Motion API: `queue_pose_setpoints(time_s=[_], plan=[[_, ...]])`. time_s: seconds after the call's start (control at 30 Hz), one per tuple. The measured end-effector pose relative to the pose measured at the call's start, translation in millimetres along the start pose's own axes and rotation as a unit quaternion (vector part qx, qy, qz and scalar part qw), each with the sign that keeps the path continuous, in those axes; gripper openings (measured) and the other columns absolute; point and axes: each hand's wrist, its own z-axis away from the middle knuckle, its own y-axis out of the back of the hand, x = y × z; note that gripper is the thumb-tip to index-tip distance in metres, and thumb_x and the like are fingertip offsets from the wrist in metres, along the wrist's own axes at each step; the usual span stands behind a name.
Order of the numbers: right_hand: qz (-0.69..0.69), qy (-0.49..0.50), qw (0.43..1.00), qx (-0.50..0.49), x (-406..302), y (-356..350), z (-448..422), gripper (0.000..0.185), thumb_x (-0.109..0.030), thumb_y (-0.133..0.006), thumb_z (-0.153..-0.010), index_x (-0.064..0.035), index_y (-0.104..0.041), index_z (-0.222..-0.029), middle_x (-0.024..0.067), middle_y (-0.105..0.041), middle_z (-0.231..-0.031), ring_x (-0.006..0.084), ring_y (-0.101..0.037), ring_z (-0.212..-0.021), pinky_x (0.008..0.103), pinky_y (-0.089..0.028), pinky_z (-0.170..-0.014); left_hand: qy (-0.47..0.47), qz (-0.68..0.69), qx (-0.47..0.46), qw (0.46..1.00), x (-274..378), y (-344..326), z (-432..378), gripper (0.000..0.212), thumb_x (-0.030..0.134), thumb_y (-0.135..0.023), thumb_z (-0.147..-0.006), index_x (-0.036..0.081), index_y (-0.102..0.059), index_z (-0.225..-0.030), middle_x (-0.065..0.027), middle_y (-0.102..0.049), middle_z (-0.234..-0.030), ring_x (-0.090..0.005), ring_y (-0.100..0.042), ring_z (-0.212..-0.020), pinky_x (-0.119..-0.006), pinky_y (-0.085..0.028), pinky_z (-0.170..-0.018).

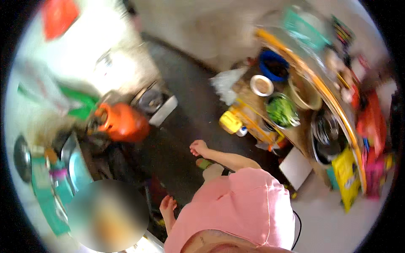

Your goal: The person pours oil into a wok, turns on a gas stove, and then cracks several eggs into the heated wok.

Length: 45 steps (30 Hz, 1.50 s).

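My right hand (198, 148) is held out over the dark floor (177, 132), its fingers loosely curled with nothing visible in them. Below it shows a foot in a green slipper (203, 163). Lower and to the left hangs my left hand (167, 203), beside my pink shirt (234, 205); it holds nothing that I can see, and its fingers are slightly bent and apart. Neither hand touches any object. To the right, a wooden table carries a bowl of green leafy vegetables (281, 110), a white bowl (262, 85) and a blue basin (274, 65).
An orange gas cylinder (126, 122) stands on the left. A yellow bottle (231, 121) sits on a rack at the right table's side. Farther right are a beige bowl (305, 93), a metal basin (327, 136) and a yellow bag (347, 177). A blurred disc covers the lower left.
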Motion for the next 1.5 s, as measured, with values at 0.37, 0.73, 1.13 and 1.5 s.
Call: queue_pose_setpoints(time_s=[0.37,0.73,1.13,1.5], plan=[[0.018,0.441,0.893,0.089,-126,196,259,0.013,-0.015,-0.051,-0.087,-0.0026,-0.055,-0.088,0.0016,-0.056,-0.070,0.0062,-0.050,-0.056,0.0207,-0.042,-0.050,-0.073,-0.157,-0.177,0.969,30,-89,-3,0.031,0.015,-0.063,-0.079,0.003,-0.055,-0.107,-0.0048,-0.060,-0.094,-0.0144,-0.059,-0.079,-0.027,-0.048,-0.065],[0.439,0.530,0.513,0.513,-328,406,390,0.018,-0.014,-0.056,-0.074,-0.0052,-0.061,-0.089,0.0124,-0.063,-0.081,0.0282,-0.060,-0.075,0.0350,-0.047,-0.066,-0.046,-0.181,-0.098,0.978,-23,-96,49,0.032,0.012,-0.061,-0.081,0.000,-0.053,-0.110,-0.0098,-0.061,-0.091,-0.0170,-0.062,-0.073,-0.027,-0.051,-0.058],[0.754,0.151,0.488,0.412,-353,422,395,0.023,-0.021,-0.047,-0.082,-0.0139,-0.059,-0.100,0.0110,-0.061,-0.095,0.0275,-0.060,-0.087,0.0409,-0.049,-0.069,-0.012,-0.080,-0.111,0.990,-69,-136,68,0.031,0.015,-0.062,-0.079,0.001,-0.053,-0.106,-0.0068,-0.060,-0.085,-0.0160,-0.060,-0.070,-0.027,-0.049,-0.054],[0.525,0.507,0.594,0.340,-349,399,421,0.038,-0.031,-0.051,-0.079,-0.0078,-0.053,-0.109,0.0100,-0.054,-0.097,0.0240,-0.051,-0.087,0.0366,-0.044,-0.068,-0.068,-0.150,0.014,0.986,-85,-138,119,0.041,0.027,-0.062,-0.072,0.001,-0.059,-0.104,-0.0102,-0.063,-0.084,-0.0165,-0.059,-0.070,-0.028,-0.048,-0.062]])
